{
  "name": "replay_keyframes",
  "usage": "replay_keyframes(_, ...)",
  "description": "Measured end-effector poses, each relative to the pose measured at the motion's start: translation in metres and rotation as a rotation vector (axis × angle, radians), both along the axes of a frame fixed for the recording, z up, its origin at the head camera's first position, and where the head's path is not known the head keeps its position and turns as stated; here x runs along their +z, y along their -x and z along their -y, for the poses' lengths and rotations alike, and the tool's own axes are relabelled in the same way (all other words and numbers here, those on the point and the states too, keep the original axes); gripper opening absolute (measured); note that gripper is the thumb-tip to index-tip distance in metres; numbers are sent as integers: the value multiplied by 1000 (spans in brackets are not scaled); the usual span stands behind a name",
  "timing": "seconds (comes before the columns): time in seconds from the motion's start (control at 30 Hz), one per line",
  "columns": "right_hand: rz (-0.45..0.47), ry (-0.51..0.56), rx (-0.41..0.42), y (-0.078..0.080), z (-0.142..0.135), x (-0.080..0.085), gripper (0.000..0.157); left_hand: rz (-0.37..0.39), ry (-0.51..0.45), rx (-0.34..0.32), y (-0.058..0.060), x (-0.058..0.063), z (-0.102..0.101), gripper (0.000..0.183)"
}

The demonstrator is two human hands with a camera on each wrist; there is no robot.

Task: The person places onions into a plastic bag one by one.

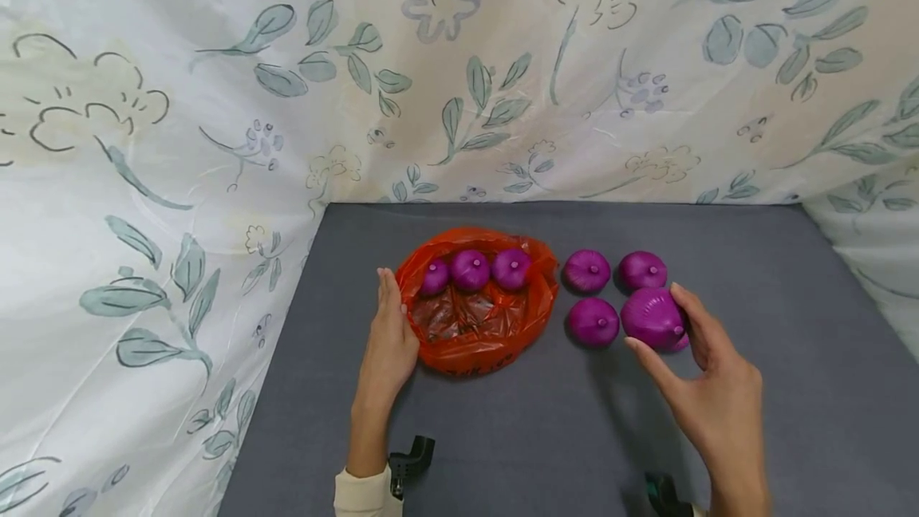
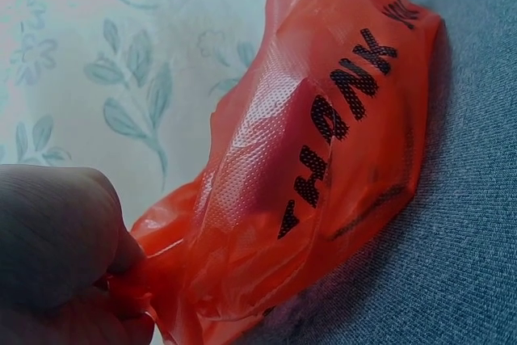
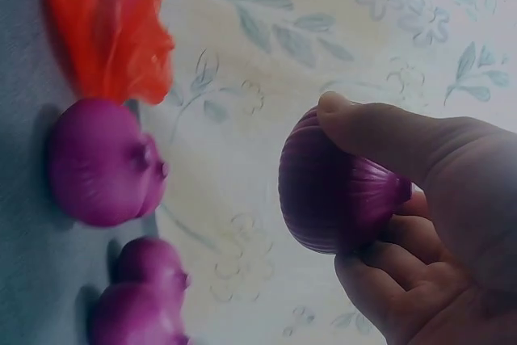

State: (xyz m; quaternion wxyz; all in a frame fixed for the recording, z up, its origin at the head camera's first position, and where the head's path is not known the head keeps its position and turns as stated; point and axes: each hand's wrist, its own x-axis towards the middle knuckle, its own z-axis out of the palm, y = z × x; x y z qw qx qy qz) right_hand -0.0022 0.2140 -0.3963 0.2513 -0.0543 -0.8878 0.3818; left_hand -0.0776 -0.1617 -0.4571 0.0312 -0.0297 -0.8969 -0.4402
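In the head view an orange-red plastic bag [image 1: 474, 361] stands with its mouth spread wide, three purple onions lying along its far side, the middle onion [image 1: 471, 270] among them. My left hand [image 1: 388, 349] is at the bag's left side, and the left wrist view shows its fingers pinching the bag's edge. Black lettering runs along the bag [image 2: 323, 127] there. My right hand [image 1: 718, 389] holds a purple onion [image 1: 652, 317] between thumb and fingers, raised above the table. The right wrist view shows this ridged onion [image 3: 323, 183] with its stem toward the palm.
Right of the bag, several more purple onions sit on the grey table [image 1: 517, 437], such as the back-left onion [image 1: 586, 271] and the front-left onion [image 1: 593, 322]. One is partly hidden beneath the held onion. Floral cloth [image 1: 459, 102] hangs behind and at both sides.
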Motion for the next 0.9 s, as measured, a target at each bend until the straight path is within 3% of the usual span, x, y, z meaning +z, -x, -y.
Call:
replay_keyframes(0.4, -80, 77, 177, 22, 21, 29, 99, -10, 3, 5, -3, -5, 1, 67)
replay_keyframes(0.9, -97, 70, 304, 47, 49, 42, 96, -6, 0, 9, -3, -4, 2, 66)
